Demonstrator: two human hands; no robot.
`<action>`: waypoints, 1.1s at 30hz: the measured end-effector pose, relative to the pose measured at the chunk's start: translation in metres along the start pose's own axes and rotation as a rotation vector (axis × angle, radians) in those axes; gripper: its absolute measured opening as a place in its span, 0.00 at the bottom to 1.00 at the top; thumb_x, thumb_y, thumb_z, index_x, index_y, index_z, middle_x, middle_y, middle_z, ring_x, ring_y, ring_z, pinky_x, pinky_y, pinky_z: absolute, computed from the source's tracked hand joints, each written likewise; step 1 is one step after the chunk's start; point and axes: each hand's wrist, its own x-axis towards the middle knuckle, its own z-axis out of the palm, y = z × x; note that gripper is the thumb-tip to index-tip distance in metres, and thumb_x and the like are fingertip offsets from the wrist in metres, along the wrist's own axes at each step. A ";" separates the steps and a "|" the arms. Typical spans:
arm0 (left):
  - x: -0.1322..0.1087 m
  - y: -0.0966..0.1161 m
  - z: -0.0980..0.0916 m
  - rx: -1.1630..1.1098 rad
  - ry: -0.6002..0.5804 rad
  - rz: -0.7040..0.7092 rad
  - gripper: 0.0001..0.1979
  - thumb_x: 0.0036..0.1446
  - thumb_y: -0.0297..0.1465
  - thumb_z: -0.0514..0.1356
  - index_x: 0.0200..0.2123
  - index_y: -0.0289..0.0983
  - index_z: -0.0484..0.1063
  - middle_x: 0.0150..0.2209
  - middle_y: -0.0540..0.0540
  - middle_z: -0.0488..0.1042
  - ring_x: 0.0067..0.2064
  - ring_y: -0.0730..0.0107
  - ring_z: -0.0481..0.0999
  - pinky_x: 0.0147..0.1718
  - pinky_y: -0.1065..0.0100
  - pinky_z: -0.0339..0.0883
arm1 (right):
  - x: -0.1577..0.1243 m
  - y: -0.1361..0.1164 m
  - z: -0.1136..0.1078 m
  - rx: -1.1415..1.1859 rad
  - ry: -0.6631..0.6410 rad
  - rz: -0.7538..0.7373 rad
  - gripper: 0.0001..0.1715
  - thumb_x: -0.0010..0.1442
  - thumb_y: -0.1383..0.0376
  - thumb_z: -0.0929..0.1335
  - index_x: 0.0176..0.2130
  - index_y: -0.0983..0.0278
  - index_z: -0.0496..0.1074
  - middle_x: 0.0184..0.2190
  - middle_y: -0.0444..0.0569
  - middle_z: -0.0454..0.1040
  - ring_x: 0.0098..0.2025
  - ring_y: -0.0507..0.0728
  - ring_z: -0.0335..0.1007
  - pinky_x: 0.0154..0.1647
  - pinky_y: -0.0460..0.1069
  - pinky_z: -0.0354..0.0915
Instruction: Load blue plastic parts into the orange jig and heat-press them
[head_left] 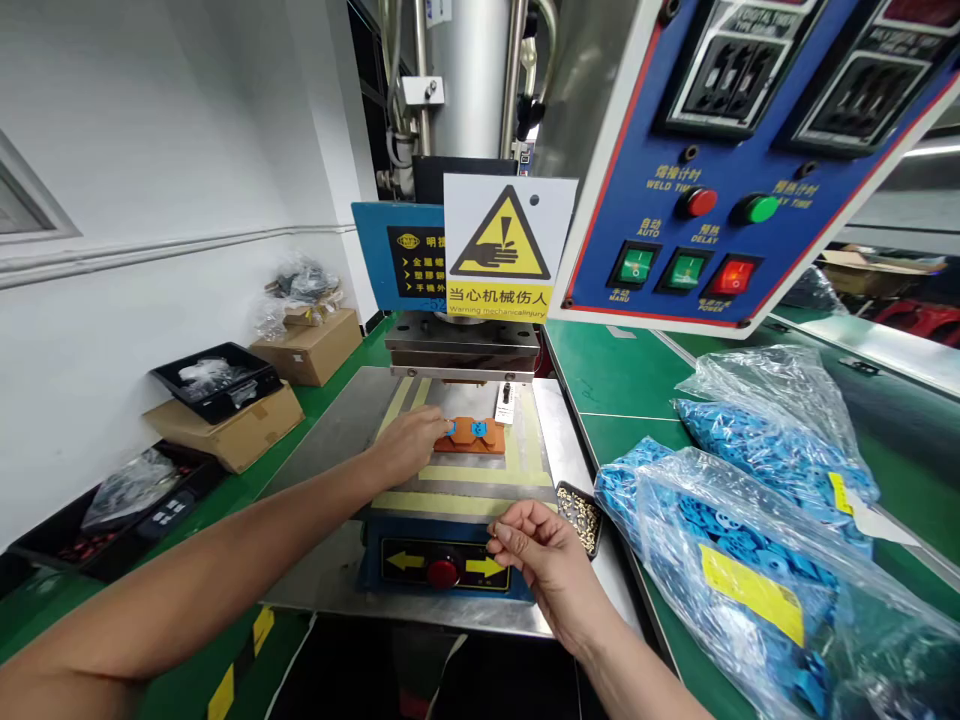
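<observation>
Under the press head (463,350), an orange block fixture (465,450) sits on the metal work plate with two blue plastic parts in it. My left hand (405,445) reaches in from the left, its bent fingers at the left blue plastic part (451,428) and partly covering it. The right blue plastic part (479,429) lies uncovered. Nearer to me, my right hand (536,550) is in front of the plate's edge, thumb and fingertips pinched together; what they hold, if anything, is too small to make out. Beside it stands a black tray (598,545) of small brass-coloured pieces (576,513).
Clear bags of blue parts (742,560) lie on the green bench to the right. A control panel (720,220) and a warning sign (510,245) hang above. A red button (442,572) is on the machine's front. Boxes (225,430) stand at left.
</observation>
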 end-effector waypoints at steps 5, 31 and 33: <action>0.001 -0.003 -0.009 -0.251 0.053 -0.142 0.12 0.58 0.25 0.54 0.41 0.36 0.76 0.38 0.44 0.76 0.38 0.64 0.74 0.38 0.66 0.67 | -0.001 -0.001 0.000 0.035 -0.005 -0.009 0.16 0.41 0.62 0.79 0.27 0.66 0.72 0.23 0.44 0.76 0.27 0.47 0.73 0.27 0.39 0.67; -0.037 0.093 0.010 -0.496 0.419 0.236 0.07 0.60 0.24 0.55 0.39 0.36 0.72 0.33 0.46 0.75 0.35 0.72 0.74 0.34 0.71 0.69 | 0.003 -0.010 -0.006 -0.053 0.089 -0.152 0.17 0.45 0.57 0.75 0.29 0.65 0.71 0.21 0.43 0.72 0.23 0.48 0.65 0.23 0.42 0.60; -0.029 0.082 0.007 -0.465 0.423 0.158 0.07 0.60 0.25 0.55 0.37 0.36 0.73 0.33 0.46 0.75 0.35 0.71 0.74 0.35 0.70 0.69 | 0.008 -0.023 -0.021 -0.303 0.105 -0.251 0.16 0.49 0.54 0.73 0.31 0.64 0.71 0.24 0.45 0.73 0.25 0.51 0.66 0.24 0.44 0.61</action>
